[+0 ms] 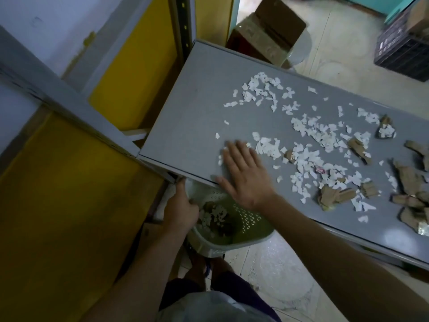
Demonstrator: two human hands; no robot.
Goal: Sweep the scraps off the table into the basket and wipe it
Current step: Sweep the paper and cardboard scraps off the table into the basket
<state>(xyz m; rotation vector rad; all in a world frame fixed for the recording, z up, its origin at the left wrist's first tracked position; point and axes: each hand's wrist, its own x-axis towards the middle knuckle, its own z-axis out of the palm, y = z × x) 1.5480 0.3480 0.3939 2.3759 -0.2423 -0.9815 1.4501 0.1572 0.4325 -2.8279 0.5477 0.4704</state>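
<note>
A grey table (190,117) carries several white paper scraps (308,133) across its middle and torn brown cardboard pieces (408,180) toward the right. My right hand (243,173) lies flat with straight fingers on the table's near edge, touching a few white scraps. Just under that edge sits a green perforated basket (246,219) holding paper and cardboard bits. My left hand (183,210) grips the basket's left rim.
Yellow panels and a grey shelf frame (69,105) stand close on the left. A cardboard box (269,31) stands behind the table's far end, and a black crate (404,49) is at the top right. Pale floor tiles (278,270) lie below the basket.
</note>
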